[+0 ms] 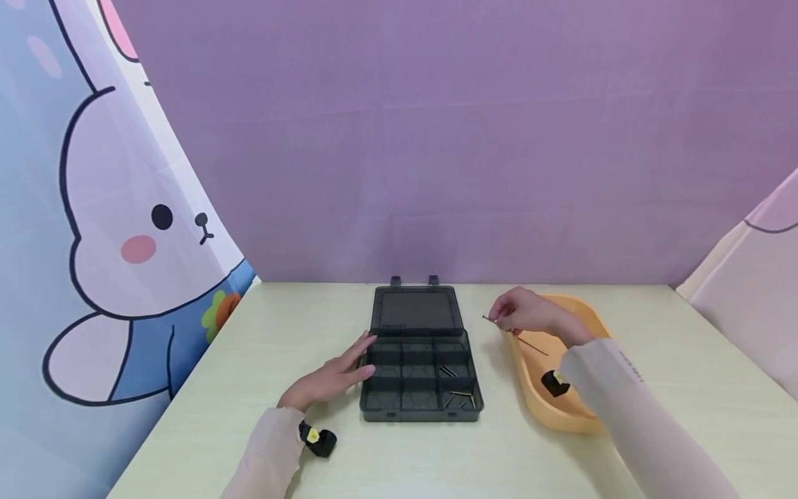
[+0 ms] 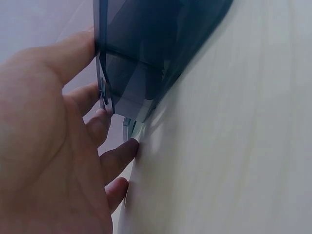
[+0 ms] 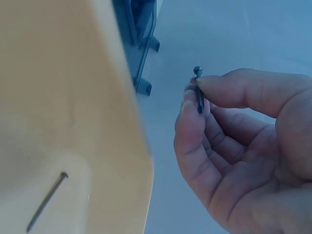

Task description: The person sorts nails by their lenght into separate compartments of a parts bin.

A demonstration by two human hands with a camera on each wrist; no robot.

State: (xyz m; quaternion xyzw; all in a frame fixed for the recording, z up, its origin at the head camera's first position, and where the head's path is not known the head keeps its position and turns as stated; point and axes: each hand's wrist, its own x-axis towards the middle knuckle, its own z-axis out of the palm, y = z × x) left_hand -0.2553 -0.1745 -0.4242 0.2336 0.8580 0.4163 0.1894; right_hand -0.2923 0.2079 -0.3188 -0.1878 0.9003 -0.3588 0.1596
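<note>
My right hand [image 1: 524, 310] pinches a short metal nail [image 3: 199, 90] between thumb and fingertips, its round head sticking up past the thumb. It is at the left rim of an orange tray [image 1: 537, 405]. Another nail [image 3: 47, 201] lies inside the tray. My left hand [image 1: 333, 378] rests along the left side of a dark, see-through compartment box [image 1: 420, 416], thumb at its rim and fingers extended by the side wall. The lid [image 1: 416, 308] lies folded back. Small metal pieces lie in the right-hand middle and front compartments; nails [image 1: 460, 395] show in the front one.
The box and tray stand side by side on a pale wooden table [image 1: 218, 430], a strip of tabletop between them. Behind it hangs a purple cloth [image 1: 436, 152], with a cartoon-printed cloth [image 1: 125, 277] at the left. A black wrist camera [image 1: 319, 441] sits by each sleeve.
</note>
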